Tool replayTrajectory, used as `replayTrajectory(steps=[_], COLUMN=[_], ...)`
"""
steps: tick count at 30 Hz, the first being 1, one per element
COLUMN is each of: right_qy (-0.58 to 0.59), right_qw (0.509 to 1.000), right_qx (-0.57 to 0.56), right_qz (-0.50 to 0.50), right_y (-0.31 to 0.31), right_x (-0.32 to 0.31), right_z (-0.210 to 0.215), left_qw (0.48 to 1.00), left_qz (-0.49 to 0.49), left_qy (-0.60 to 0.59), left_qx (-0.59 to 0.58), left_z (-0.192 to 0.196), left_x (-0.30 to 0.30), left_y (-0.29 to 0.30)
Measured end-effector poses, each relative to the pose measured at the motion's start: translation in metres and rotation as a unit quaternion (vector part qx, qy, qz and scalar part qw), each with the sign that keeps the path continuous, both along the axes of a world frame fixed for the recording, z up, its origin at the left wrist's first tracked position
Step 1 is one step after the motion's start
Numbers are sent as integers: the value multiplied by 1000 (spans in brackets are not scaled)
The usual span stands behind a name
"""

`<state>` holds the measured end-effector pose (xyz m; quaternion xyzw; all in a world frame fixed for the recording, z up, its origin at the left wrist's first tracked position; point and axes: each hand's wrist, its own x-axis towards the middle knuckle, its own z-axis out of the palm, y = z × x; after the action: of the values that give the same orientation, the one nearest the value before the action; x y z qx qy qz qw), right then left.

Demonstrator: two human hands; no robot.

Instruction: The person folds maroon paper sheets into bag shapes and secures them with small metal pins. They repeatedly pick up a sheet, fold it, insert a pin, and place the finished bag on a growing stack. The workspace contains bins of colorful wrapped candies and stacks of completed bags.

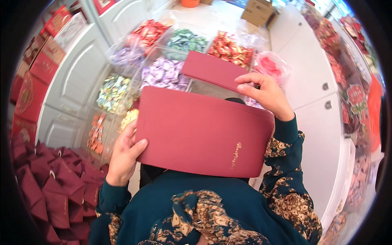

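Observation:
I hold a dark red cardboard box (200,132) with a small gold mark close in front of my chest. My left hand (124,153) grips its left edge, thumb on the front face. My right hand (265,94) pinches the box's open flap (212,70), which stands up and away from the body at the top right. Both sleeves are teal with a gold pattern. The box hides what lies directly below it.
Clear bags of wrapped sweets (163,73) in red, green, purple and mixed colours lie beyond the box. A pile of dark red pouches (53,188) fills the lower left. White cabinets (77,77) stand left and right, and red gift boxes (30,87) are stacked at far left.

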<state>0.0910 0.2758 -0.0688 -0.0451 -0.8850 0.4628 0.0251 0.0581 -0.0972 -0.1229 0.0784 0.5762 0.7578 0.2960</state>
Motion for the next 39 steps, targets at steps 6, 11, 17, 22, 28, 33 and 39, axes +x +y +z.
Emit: replayTrajectory(steps=[6, 11, 17, 22, 28, 33, 39], right_qy=[-11, 83, 213, 322, 344, 444, 552], right_qw=[989, 926, 907, 912, 893, 832, 790], right_qx=[-61, -327, -311, -162, -191, -220, -111], right_qz=[-136, -169, -189, -193, -219, -248, -242], right_y=[39, 33, -13, -18, -33, -43, -54], right_x=[61, 121, 111, 110, 111, 104, 94], right_z=[-27, -62, -38, -17, -55, -67, -75], left_qw=[996, 989, 970, 937, 914, 894, 876], left_qz=[47, 85, 134, 176, 235, 245, 251], left_qy=[10, 26, 159, 291, 324, 370, 408], left_qx=[70, 122, 128, 82, 61, 59, 56], left_z=[-15, -24, -23, -19, -38, -31, -35], left_x=[4, 6, -10, -31, -14, -11, -1], left_y=[3, -7, -2, -3, 2, 14, 17])
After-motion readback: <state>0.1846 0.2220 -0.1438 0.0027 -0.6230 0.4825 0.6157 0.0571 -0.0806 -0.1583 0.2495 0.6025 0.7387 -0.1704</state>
